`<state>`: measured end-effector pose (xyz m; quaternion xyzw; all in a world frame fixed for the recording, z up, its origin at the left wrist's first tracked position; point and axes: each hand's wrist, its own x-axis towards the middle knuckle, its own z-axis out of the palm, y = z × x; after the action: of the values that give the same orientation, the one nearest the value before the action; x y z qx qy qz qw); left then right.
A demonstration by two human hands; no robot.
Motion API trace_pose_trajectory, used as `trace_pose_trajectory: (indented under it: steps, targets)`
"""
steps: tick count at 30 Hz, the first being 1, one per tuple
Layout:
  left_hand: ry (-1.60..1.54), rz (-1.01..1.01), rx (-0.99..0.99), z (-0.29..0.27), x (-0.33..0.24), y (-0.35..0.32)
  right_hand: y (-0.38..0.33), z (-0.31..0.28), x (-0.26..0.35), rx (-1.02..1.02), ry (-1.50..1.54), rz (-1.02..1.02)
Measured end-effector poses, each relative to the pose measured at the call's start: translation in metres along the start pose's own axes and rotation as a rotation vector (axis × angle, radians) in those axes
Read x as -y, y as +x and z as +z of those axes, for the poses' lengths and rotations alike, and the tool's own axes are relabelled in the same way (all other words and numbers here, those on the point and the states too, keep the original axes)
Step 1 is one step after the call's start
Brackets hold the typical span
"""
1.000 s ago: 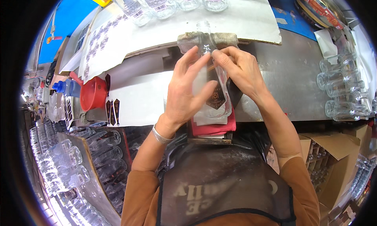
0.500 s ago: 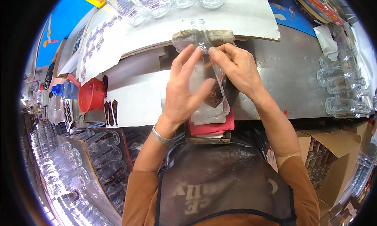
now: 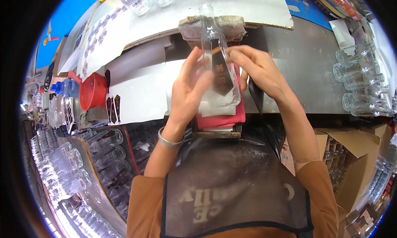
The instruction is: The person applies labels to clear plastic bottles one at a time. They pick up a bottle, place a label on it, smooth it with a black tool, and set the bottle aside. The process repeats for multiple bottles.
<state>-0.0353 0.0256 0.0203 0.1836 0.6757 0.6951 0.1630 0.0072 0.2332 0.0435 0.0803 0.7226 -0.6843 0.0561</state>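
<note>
A clear glass bottle (image 3: 235,98) lies on its back in front of me, neck away, resting on a rolled grey cloth (image 3: 188,30). A dark pointed label (image 3: 222,74) with orange-brown characters shows on its upper face. My left hand (image 3: 189,83) is beside the bottle's left side, fingers apart, its thumb blurred over the glass. At the right edge my right hand (image 3: 260,70) has curled fingers close to the bottle's shoulder. A dark pointed piece (image 3: 257,98), like a label, hangs from beneath that hand. White paper and a red cloth (image 3: 215,121) are under the bottle.
Left on the table are a white sheet (image 3: 142,89), loose dark labels (image 3: 113,110), and a red dipper (image 3: 92,92). More glass bottles (image 3: 362,79) lie at right. Crates of bottles (image 3: 105,155) stand lower left, and a divided cardboard box (image 3: 351,167) lower right.
My right hand has moved off the bottle's neck to the right, with the dark piece beneath it. My left hand has drawn back from the neck, uncovering more of the label.
</note>
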Motion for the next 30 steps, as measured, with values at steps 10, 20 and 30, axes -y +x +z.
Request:
trace_pose_trajectory:
  steps: [10,20,30]
  targets:
    - [-0.13,-0.025,0.089,0.01,0.0,-0.023,-0.032,0.014,-0.016,-0.04,-0.122,-0.032]
    - [-0.13,-0.064,0.064,0.009,0.003,-0.023,-0.031,0.014,-0.022,-0.033,-0.076,-0.065]
    - [-0.09,-0.211,-0.121,0.007,-0.022,0.049,-0.032,0.012,-0.009,0.023,-0.075,0.034]
